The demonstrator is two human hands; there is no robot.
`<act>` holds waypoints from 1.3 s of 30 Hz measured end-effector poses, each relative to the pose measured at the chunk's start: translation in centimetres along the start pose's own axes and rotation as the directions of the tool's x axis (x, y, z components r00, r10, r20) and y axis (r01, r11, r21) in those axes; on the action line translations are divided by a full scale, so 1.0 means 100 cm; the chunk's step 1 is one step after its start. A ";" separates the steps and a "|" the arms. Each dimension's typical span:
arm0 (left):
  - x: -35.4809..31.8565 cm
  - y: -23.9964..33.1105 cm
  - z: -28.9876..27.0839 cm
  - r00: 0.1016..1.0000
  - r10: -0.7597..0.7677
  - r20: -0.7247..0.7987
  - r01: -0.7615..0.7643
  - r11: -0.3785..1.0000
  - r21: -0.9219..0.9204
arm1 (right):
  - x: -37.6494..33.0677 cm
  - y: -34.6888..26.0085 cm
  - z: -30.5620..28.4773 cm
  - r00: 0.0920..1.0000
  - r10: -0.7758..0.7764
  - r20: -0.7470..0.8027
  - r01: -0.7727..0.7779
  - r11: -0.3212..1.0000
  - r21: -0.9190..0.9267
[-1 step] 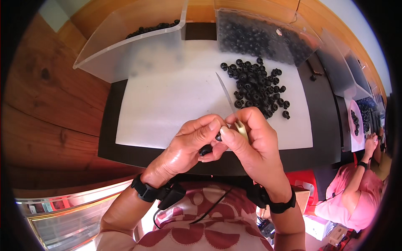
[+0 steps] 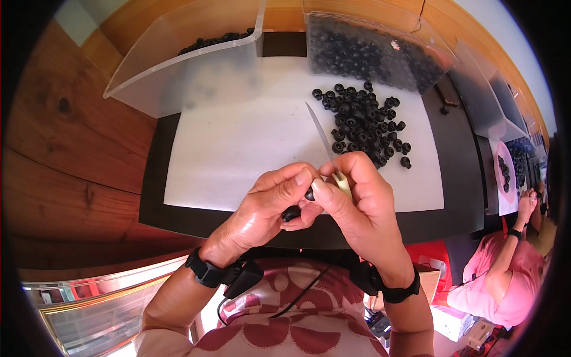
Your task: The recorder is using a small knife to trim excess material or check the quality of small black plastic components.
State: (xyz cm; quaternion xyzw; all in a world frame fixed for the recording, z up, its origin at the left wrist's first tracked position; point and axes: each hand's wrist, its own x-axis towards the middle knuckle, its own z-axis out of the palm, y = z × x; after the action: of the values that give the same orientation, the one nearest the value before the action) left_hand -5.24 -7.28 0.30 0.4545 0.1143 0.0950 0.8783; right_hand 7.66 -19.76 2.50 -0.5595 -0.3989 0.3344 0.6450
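Observation:
My left hand (image 2: 264,202) is closed around small round black pieces, which look like rubber or plastic knobs. One black piece (image 2: 310,194) is pinched at its thumb and fingertips, touching my right thumb. Another black piece (image 2: 291,213) sits lower, in the curled fingers. My right hand (image 2: 369,202) grips a slim knife (image 2: 343,183) by its pale yellow handle, the narrow blade pointing up and away over the white sheet. Both hands meet above the sheet's near edge. Beyond them, to the right, lies a loose pile of black knobs (image 2: 357,119).
The white sheet (image 2: 238,149) covers a dark table (image 2: 464,196). A translucent bin (image 2: 143,89) stands back left; another, full of black knobs (image 2: 369,53), stands at the back. More bins (image 2: 485,101) line the right side. A person in pink (image 2: 505,279) works at the far right beside a pink tray (image 2: 501,172).

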 end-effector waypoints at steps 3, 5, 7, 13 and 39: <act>-0.003 0.009 0.004 1.000 0.005 -0.024 -0.004 0.998 0.063 | 0.000 0.009 -0.004 0.999 0.003 -0.045 -0.004 1.000 -0.025; -0.003 0.026 0.004 0.993 0.076 -0.092 -0.060 0.985 0.163 | -0.003 0.003 -0.007 0.989 0.125 -0.081 -0.125 0.992 0.002; -0.001 0.065 0.007 0.937 0.264 -0.227 -0.145 0.888 0.436 | -0.007 0.003 -0.010 0.988 0.113 -0.107 -0.108 0.993 0.044; 0.032 0.179 -0.044 0.750 0.542 -0.378 -0.347 0.810 0.473 | -0.014 -0.004 -0.014 0.989 0.096 -0.112 -0.092 0.995 0.040; 0.031 0.004 0.018 0.998 0.007 -0.068 -0.034 0.914 -0.404 | 0.003 0.031 -0.010 0.973 -0.224 -0.059 0.180 0.892 -0.416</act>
State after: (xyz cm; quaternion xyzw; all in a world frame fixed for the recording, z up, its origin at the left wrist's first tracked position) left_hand -1.82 -7.65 1.26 0.2606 0.1161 0.1405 0.9481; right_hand 8.74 -19.46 -0.55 -0.6538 -0.4813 0.1451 0.5655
